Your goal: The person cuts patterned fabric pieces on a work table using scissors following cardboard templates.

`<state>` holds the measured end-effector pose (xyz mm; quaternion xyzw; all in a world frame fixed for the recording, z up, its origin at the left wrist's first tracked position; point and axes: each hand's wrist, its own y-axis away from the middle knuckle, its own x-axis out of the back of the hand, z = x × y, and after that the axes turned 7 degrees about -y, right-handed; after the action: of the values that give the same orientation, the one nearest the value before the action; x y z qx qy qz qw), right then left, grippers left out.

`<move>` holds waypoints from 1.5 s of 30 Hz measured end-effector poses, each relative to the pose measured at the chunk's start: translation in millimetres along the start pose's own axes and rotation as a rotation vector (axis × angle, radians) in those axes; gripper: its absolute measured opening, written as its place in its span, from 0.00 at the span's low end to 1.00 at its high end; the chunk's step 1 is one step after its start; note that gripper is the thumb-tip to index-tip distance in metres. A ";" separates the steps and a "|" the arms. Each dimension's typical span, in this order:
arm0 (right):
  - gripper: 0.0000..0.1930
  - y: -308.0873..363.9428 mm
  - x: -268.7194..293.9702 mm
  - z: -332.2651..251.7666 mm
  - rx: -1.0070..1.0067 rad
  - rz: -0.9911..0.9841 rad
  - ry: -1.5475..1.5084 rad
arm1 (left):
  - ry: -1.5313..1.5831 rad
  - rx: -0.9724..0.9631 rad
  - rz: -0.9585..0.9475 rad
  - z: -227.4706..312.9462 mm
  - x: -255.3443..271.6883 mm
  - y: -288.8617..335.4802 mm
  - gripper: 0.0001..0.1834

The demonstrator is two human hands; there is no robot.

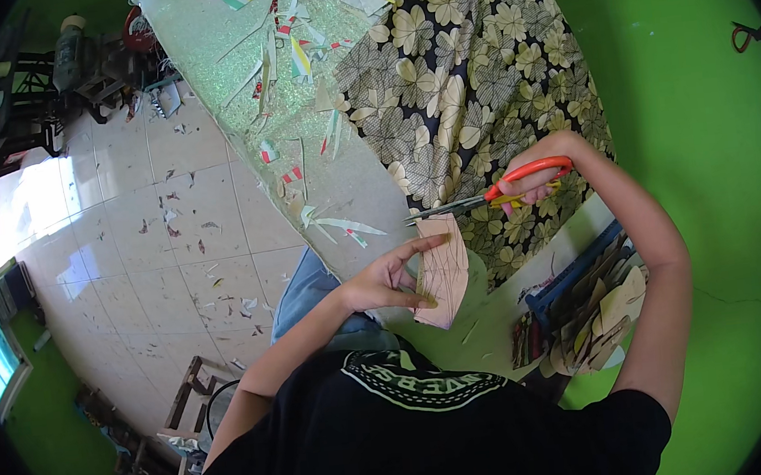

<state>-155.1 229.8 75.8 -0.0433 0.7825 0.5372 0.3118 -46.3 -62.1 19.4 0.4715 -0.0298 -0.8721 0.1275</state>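
My left hand pinches a pale peach piece of paper or card by its left edge, thumb below and fingers above. Dark pen lines run along the piece, and its top edge is slightly angled. In my right hand is a pair of scissors with red-orange and yellow handles. Their blades point left and lie just above the top edge of the piece. Whether the blades touch it I cannot tell. Beneath the scissors spreads a black and cream floral cloth.
Cut scraps of white, green, red and yellow paper litter the glittery tabletop. To the right of my body, a blue rack holds many brown card pieces. More bits are strewn over the tiled floor at left. A green wall stands at right.
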 end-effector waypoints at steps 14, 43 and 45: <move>0.40 0.7 3.1 -13.0 -0.035 0.036 0.121 | 0.016 0.007 -0.028 4.1 -0.4 1.4 0.44; 0.45 -9.7 0.0 -30.3 -0.031 -0.004 0.105 | -0.030 0.000 0.007 3.9 0.1 13.5 0.44; 0.44 -14.2 -2.4 -25.7 0.000 0.024 0.100 | -0.045 -0.008 0.021 7.7 -1.6 14.3 0.44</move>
<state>-158.9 200.8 71.4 -0.0610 0.7977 0.5379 0.2659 -49.1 -76.1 27.4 0.4511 -0.0341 -0.8811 0.1378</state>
